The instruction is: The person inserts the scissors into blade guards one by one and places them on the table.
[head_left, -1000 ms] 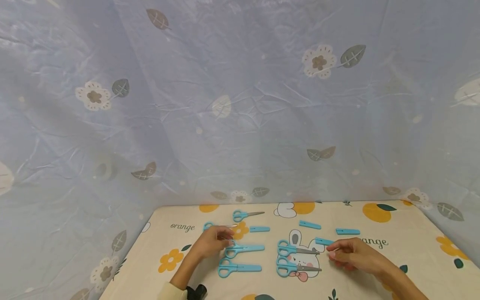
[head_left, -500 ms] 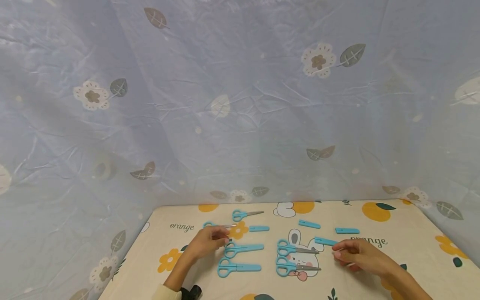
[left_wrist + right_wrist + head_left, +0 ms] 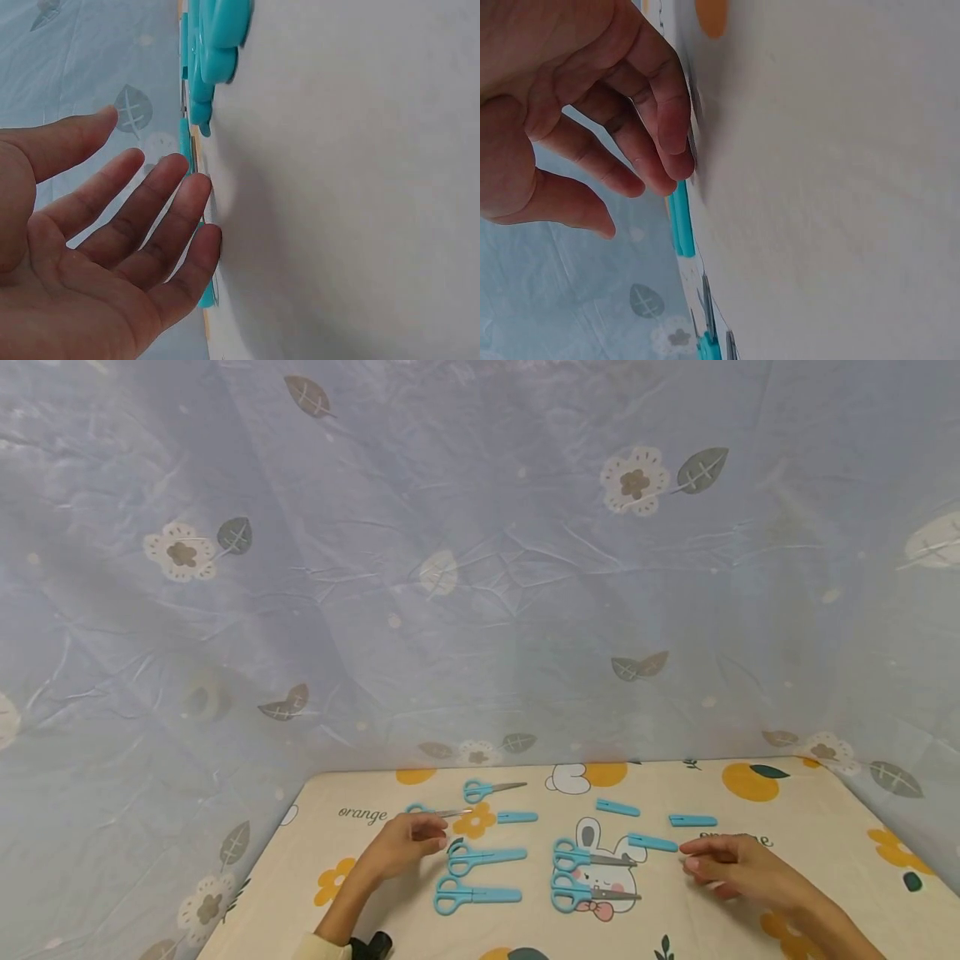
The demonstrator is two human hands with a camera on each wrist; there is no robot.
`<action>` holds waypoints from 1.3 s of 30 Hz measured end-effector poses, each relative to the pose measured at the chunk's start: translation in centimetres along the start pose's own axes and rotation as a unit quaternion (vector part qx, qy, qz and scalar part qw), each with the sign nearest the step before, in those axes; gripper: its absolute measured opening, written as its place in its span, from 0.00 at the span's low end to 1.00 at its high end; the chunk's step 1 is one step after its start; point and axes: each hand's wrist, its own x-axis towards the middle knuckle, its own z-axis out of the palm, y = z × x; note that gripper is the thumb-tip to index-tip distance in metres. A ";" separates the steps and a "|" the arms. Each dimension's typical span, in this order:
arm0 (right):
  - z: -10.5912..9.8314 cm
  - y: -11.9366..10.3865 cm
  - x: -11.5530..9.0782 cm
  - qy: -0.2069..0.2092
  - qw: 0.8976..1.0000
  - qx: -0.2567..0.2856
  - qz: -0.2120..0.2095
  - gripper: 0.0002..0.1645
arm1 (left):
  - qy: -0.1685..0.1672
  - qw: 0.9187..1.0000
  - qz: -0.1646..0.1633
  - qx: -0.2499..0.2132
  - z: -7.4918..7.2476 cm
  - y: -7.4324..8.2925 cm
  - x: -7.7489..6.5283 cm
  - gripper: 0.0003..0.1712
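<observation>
My left hand hovers with relaxed fingers, holding nothing. To its right lie two pairs of blue scissors with covered blades, the upper covered scissors and the lower covered scissors. Behind it, bare-bladed scissors are partly hidden by the hand. In the left wrist view, blue handles show beyond the spread fingers. My right hand, empty and loosely bent, is just right of a blue blade cover. Two bare-bladed scissors, one behind and one in front, lie to its left.
Further back are small bare scissors and more blade covers: one left, one middle, one right. A patterned cloth covers the table. A patterned curtain hangs behind.
My left hand has drawn back to the left, away from the covered scissors. My right hand has shifted to the right, uncovering more of the blade cover. The scissors and covers stay in place.
</observation>
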 end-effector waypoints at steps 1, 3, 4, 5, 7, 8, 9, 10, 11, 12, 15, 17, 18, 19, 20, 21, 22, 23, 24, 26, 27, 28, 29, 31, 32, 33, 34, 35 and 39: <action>-0.1 0.0 0.0 0.005 1.000 -0.001 0.003 0.34 | 0.002 1.000 0.000 0.000 -0.1 -0.1 0.0 0.19; -0.4 0.2 -0.1 0.007 1.000 -0.002 0.002 0.35 | 0.002 1.000 0.000 -0.002 -0.2 -0.2 -0.1 0.19; -0.4 0.3 -0.1 0.009 1.000 -0.002 0.006 0.35 | 0.001 1.000 -0.001 0.001 -0.3 -0.3 -0.1 0.19; -0.5 0.4 -0.1 0.012 1.000 -0.001 0.010 0.35 | 0.002 1.000 -0.002 0.002 -0.3 -0.3 -0.1 0.19; -0.5 0.6 0.0 0.021 1.000 0.001 0.021 0.36 | 0.005 1.000 -0.005 0.005 -0.4 -0.5 -0.2 0.19; -0.6 0.7 0.0 0.026 0.999 0.002 0.024 0.37 | 0.007 1.000 -0.007 0.007 -0.5 -0.5 -0.2 0.19; -0.7 0.8 0.0 0.029 0.999 0.002 0.027 0.37 | 0.009 1.000 -0.008 0.011 -0.6 -0.6 -0.2 0.19; -0.7 0.9 -0.1 0.032 0.999 0.003 0.027 0.37 | 0.010 1.000 -0.007 0.012 -0.7 -0.5 -0.3 0.20; -0.9 1.0 -0.2 0.032 0.999 0.005 0.023 0.37 | 0.012 1.000 -0.008 0.009 -0.8 -0.5 -0.3 0.20; -1.1 1.1 -0.3 0.030 0.999 0.006 0.017 0.37 | 0.015 1.000 -0.009 0.009 -1.0 -0.5 -0.4 0.20; -1.5 1.3 -0.4 0.024 1.000 0.003 0.004 0.37 | 0.021 1.000 -0.012 0.006 -1.3 -0.5 -0.5 0.20; -1.7 1.5 -0.5 0.024 1.000 0.004 0.002 0.37 | 0.026 0.999 -0.017 0.006 -1.5 -0.7 -0.6 0.20; -1.7 1.6 -0.5 0.027 1.000 0.002 0.005 0.37 | 0.029 0.999 -0.019 0.007 -1.6 -0.7 -0.6 0.20; -1.7 1.6 -0.4 0.033 0.999 -0.002 0.011 0.37 | 0.031 0.999 -0.022 0.006 -1.7 -0.8 -0.7 0.19; -1.7 1.6 -0.4 0.038 0.999 -0.003 0.014 0.37 | 0.033 0.999 -0.025 0.006 -1.8 -0.9 -0.7 0.19; -1.7 1.6 -0.4 0.043 0.999 -0.005 0.015 0.37 | 0.037 0.999 -0.027 0.006 -1.9 -0.9 -0.8 0.19; -1.7 1.6 -0.5 0.050 0.999 -0.005 0.019 0.37 | 0.039 0.999 -0.030 0.004 -2.0 -1.0 -0.8 0.19; -1.7 1.6 -0.5 0.058 0.998 -0.008 0.024 0.38 | 0.041 0.999 -0.034 0.002 -2.1 -1.0 -0.9 0.18; -1.7 1.6 -0.5 0.062 0.998 -0.010 0.025 0.37 | 0.042 0.998 -0.038 -0.002 -2.2 -1.0 -0.9 0.18; -1.8 1.7 -0.5 0.069 0.997 -0.014 0.019 0.37 | 0.045 0.998 -0.044 -0.007 -2.4 -1.1 -0.9 0.19; -1.9 1.7 -0.5 0.073 0.997 -0.016 0.015 0.36 | 0.046 0.998 -0.046 -0.007 -2.5 -1.1 -0.9 0.19; -2.0 1.8 -0.5 0.077 0.997 -0.018 0.013 0.36 | 0.046 0.998 -0.048 -0.006 -2.6 -1.1 -0.9 0.19; -2.1 1.8 -0.4 0.077 0.997 -0.020 0.005 0.35 | 0.047 0.998 -0.049 -0.004 -2.7 -1.1 -0.8 0.19; -2.3 2.0 -0.4 0.083 0.996 -0.021 -0.001 0.35 | 0.050 0.998 -0.049 0.003 -2.8 -1.1 -0.7 0.20; -2.4 2.1 -0.4 0.085 0.996 -0.022 -0.004 0.35 | 0.053 0.997 -0.048 0.008 -2.9 -1.2 -0.7 0.20; -2.5 2.3 -0.3 0.087 0.996 -0.022 -0.006 0.35 | 0.055 0.997 -0.046 0.015 -2.9 -1.2 -0.6 0.20; -2.6 2.4 -0.2 0.090 0.996 -0.023 -0.006 0.35 | 0.059 0.997 -0.045 0.020 -3.0 -1.3 -0.6 0.20; -2.8 2.5 -0.2 0.092 0.995 -0.023 -0.008 0.35 | 0.062 0.997 -0.043 0.023 -3.0 -1.3 -0.5 0.20; -3.4 3.0 0.0 0.098 0.995 -0.024 -0.012 0.38 | 0.075 0.996 -0.036 0.038 -3.1 -1.5 -0.4 0.21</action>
